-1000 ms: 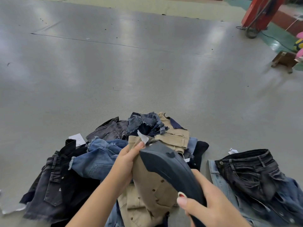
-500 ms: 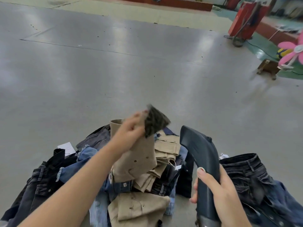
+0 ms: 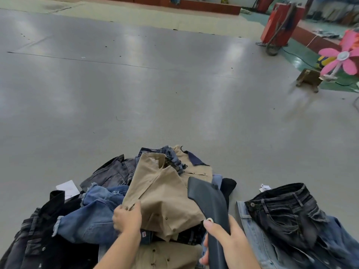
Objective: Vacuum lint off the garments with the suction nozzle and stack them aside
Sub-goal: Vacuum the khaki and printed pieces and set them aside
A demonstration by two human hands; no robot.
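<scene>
Khaki cloth is what the coming move turns on: the tan garment (image 3: 165, 193) lies on top of the heap of unsorted clothes (image 3: 93, 216), near you and slightly left of centre, its length running from your left hand up and away toward the far side of the pile. Your left hand (image 3: 127, 218) pinches its near left edge, fingers curled over the fabric, so that hand already has the piece. Your right hand (image 3: 227, 243) is wrapped around the dark suction nozzle (image 3: 208, 202), thumb along its near face. The nozzle slants up and to the left, and its mouth sits at the garment's right edge, touching it or just above; you cannot tell which from here. To sweep the cloth, the nozzle would likely have to travel left across the short width while your left hand keeps the fabric taut.

Right of the nozzle, on the grey floor (image 3: 136, 94), a pair of dark jeans (image 3: 287, 208) rests on lighter denim, which reads as the cleaned stack.

Much is hidden: the nozzle's opening faces away, its hose is cut off at the lower edge, and the tan piece's near hem disappears under your wrists. Lint is too fine to make out.
</scene>
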